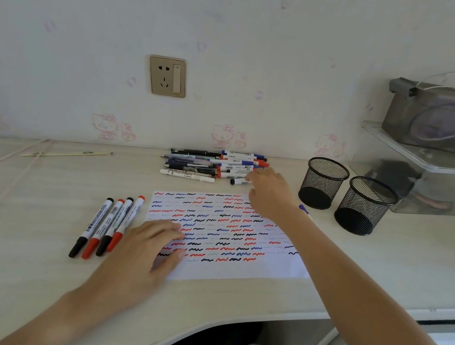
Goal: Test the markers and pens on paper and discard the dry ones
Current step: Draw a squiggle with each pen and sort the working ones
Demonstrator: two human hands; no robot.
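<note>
Reach for the next marker was under way: right hand [268,190] was at the pile of pens [215,165] by the wall, fingers on a black-capped marker [238,181]; grip unclear, can't tell if closed. Left hand [150,244] lay flat, fingers straight, on the scribbled paper [251,265]. Next, probably: lift, uncap, scribble w/ it.

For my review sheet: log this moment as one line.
left hand flat on paper | right hand reaching marker pile | four markers left of paper | two mesh cups
</note>
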